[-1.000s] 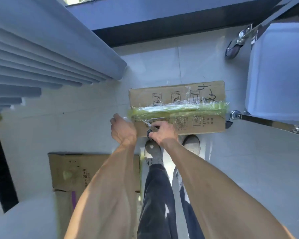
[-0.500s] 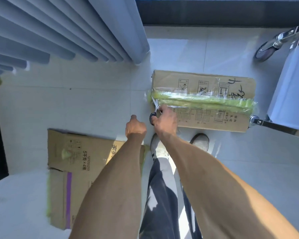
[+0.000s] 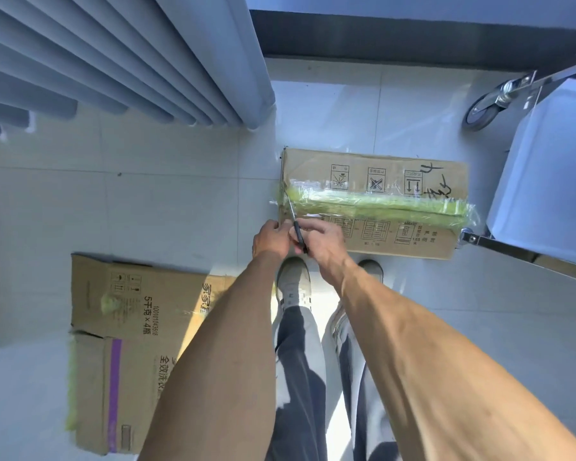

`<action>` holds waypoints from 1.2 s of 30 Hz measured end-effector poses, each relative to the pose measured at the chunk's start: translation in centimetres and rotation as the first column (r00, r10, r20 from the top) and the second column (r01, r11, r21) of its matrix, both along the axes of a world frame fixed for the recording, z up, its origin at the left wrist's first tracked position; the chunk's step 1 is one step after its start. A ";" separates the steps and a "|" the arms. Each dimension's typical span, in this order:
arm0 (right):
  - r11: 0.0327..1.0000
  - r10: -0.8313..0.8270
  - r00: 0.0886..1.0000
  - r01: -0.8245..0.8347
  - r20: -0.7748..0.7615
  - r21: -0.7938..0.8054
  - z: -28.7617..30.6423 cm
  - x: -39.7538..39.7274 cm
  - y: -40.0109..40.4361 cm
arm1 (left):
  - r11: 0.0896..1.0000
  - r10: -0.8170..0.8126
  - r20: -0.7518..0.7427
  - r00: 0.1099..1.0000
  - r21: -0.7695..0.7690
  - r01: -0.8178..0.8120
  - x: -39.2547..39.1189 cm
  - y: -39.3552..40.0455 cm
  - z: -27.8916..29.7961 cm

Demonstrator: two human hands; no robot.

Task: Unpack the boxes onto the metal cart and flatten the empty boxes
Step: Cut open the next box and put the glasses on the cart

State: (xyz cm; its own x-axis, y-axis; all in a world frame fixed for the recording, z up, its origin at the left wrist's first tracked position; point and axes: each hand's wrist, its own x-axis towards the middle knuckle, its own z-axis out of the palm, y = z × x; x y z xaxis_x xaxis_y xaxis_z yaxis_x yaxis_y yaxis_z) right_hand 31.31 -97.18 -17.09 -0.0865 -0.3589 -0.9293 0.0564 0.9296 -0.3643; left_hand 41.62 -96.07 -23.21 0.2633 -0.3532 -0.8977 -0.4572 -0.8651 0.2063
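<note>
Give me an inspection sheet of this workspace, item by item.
Surface: pale tiled floor, sunlit in places.
Job's things: sealed cardboard box on the floor, closed by yellow-green tape along its top seam; scissors with the tip at the tape's left end; metal cart to the right, one caster showing.
Clutter: flattened cardboard boxes lying at lower left.
Grippers: right hand grips the scissors; left hand rests at the box's near left corner, its fingers curled, grasp unclear.
Cables: nothing seen.
Surroundings: grey vertical blinds at upper left; dark wall base beyond; the person's shoes just short of the box.
</note>
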 end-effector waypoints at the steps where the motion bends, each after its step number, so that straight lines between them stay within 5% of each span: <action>1: 1.000 -0.018 0.999 0.018 0.027 0.018 0.4 -0.3 -0.2 | 1.000 -0.007 0.008 1.000 0.010 0.007 -0.1 0.0 0.0; 16: 0.955 -0.292 0.879 0.288 0.377 0.068 3.1 -1.4 -2.5 | 0.990 -0.104 0.206 0.973 0.116 0.081 -0.3 1.3 1.1; 21: 0.973 -0.148 0.987 0.136 -0.056 -0.187 4.4 -0.3 -5.8 | 0.997 -0.076 0.233 0.969 -0.003 0.078 -0.6 1.6 3.1; 25: 0.970 -0.020 0.897 -0.091 -0.441 -0.228 4.7 -1.6 -4.0 | 0.976 -0.108 0.287 0.952 -0.149 0.156 -0.3 -0.8 4.7; 30: 0.959 0.075 0.789 -0.225 -0.610 -0.172 4.3 -4.7 -1.6 | 0.873 -0.252 0.273 0.928 -0.350 0.340 -1.1 -5.2 6.6; 33: 0.965 -0.026 0.673 -0.176 -0.739 -0.195 4.5 -6.1 -1.6 | 0.812 -0.290 0.274 0.917 -0.436 0.387 -3.1 -7.5 7.3; 36: 0.979 -0.069 0.657 -0.101 -0.750 -0.178 4.9 -7.5 -1.7 | 0.717 -0.384 0.286 0.878 -0.507 0.479 -5.6 -9.5 7.7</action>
State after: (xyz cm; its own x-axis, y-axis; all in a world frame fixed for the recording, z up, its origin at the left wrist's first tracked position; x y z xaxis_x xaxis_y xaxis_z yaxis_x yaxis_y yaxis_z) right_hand 23.85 -98.92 -12.16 -0.7147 -0.5246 -0.4626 -0.3287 0.8357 -0.4399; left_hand 35.98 -105.59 -15.56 0.0717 -0.8768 -0.4754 -0.8177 -0.3246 0.4753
